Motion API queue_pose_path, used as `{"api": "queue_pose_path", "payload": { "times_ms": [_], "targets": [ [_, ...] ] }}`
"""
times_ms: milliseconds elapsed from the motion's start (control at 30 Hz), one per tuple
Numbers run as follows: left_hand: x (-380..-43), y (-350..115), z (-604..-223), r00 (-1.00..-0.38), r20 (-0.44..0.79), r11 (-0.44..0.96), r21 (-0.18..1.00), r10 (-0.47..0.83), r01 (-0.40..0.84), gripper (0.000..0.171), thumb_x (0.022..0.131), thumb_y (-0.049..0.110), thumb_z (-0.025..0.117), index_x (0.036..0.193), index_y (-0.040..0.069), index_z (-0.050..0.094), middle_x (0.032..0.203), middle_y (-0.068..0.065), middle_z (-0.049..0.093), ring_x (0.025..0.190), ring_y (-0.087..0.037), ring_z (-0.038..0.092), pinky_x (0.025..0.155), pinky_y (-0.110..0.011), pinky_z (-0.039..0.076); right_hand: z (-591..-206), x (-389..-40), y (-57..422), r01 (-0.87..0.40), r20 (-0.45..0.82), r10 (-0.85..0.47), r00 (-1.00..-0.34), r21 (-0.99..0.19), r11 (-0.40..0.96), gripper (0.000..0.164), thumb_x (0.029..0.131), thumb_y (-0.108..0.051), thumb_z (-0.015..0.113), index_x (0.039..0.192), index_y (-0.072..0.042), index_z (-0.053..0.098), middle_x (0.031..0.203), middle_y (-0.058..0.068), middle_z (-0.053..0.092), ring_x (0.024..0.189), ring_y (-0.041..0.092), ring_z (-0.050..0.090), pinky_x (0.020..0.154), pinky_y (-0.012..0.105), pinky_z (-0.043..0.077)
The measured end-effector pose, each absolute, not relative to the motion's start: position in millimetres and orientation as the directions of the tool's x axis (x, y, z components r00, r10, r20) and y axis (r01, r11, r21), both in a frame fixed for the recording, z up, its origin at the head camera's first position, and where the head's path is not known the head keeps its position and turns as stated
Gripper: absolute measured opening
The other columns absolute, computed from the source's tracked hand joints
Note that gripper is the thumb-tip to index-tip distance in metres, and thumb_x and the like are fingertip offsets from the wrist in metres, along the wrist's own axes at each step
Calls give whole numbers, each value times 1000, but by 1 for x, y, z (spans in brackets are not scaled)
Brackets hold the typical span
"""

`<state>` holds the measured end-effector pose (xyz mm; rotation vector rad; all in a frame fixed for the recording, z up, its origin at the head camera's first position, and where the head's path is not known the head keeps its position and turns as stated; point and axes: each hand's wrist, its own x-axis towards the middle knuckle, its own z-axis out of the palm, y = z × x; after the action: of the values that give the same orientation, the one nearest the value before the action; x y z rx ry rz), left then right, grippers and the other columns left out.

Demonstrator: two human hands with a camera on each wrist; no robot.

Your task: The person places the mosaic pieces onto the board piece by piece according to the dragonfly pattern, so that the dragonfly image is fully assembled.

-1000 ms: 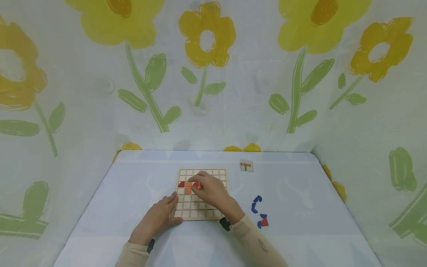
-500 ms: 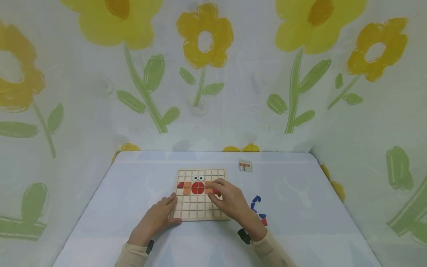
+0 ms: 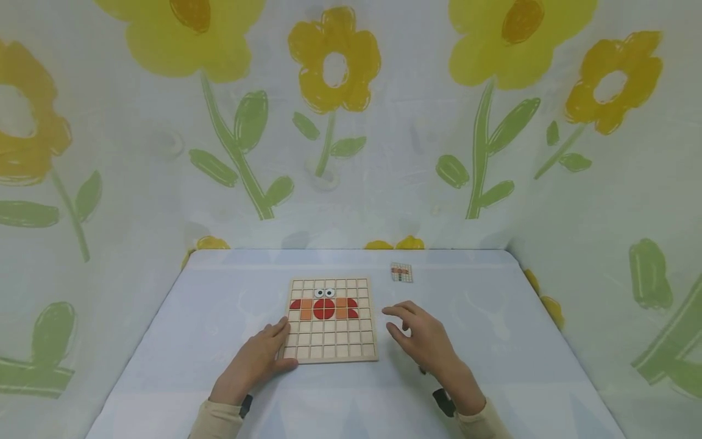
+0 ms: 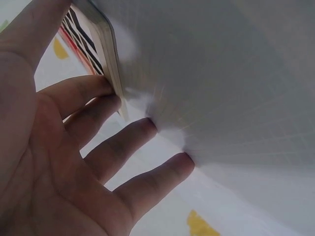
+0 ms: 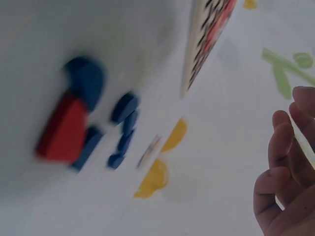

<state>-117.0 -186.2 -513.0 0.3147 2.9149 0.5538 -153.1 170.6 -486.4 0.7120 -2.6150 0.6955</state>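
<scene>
Left hand [image 3: 256,361], fingers spread, touches left edge of board [image 3: 331,352], right hand [image 3: 426,341], fingers bent, narrow gap to thumb, is right of board, which lies flat on pale table [image 3: 521,366], 1 card [image 3: 401,272] beyond, flower-print wall [image 3: 384,177] behind.

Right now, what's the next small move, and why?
Probably bring the right hand to the loose red piece and pinch it: that hand looks empty, the left hand touches the board, and the board's left end has one corner piece, red, while its right end has two red pieces.
</scene>
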Motion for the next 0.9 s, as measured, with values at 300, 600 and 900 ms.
{"api": "queue_pose_path", "payload": {
  "times_ms": [300, 600, 900],
  "targets": [
    [-118, -187, -516, -967, -129, 917, 365, 221, 161, 88, 83, 44, 81, 150, -2, 46, 160, -17, 37, 142, -47, 38, 115, -58, 37, -500, -143, 210, -475, 392, -325, -861, -389, 789, 39, 83, -15, 85, 118, -25, 73, 110, -14, 64, 76, 7, 58, 57, 15, 47],
    [-118, -188, -514, -965, -122, 914, 367, 231, 173, 88, 83, 43, 82, 149, -3, 47, 159, -18, 38, 140, -49, 39, 114, -59, 37, -509, -134, 232, -389, 297, -281, -913, -416, 822, 44, 81, -16, 87, 121, -26, 72, 113, -15, 64, 75, 6, 55, 54, 15, 45],
    [-119, -187, -515, -965, -142, 916, 371, 219, 154, 89, 83, 46, 81, 151, 0, 45, 160, -16, 37, 142, -48, 37, 115, -59, 36, -513, -130, 247, -340, 198, -280, -940, -443, 830, 38, 83, -17, 86, 118, -27, 74, 110, -16, 65, 77, 9, 56, 58, 15, 48]
  ]
}}
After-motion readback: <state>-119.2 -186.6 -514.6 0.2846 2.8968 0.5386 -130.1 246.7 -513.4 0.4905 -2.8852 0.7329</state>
